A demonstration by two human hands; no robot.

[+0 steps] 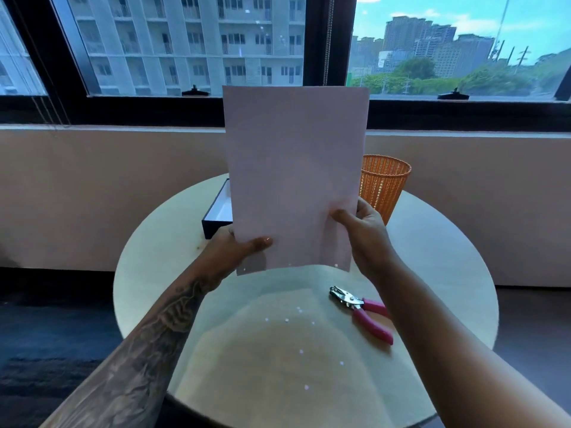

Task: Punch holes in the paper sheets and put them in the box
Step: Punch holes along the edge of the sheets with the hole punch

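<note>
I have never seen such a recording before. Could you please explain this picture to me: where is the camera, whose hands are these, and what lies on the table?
There is no machine here. The single picture comes from a wide-angle camera worn on a person's head, looking forward and down, so both arms are that person's own. The left hand and the right hand pinch a paper sheet by its lower part and hold it upright above a round table. Small holes show near its lower edge. On the table lie a hole punch with pink handles and scattered white paper dots. Farther back stand an orange mesh basket and a dark open box, partly hidden by the sheet.
</note>
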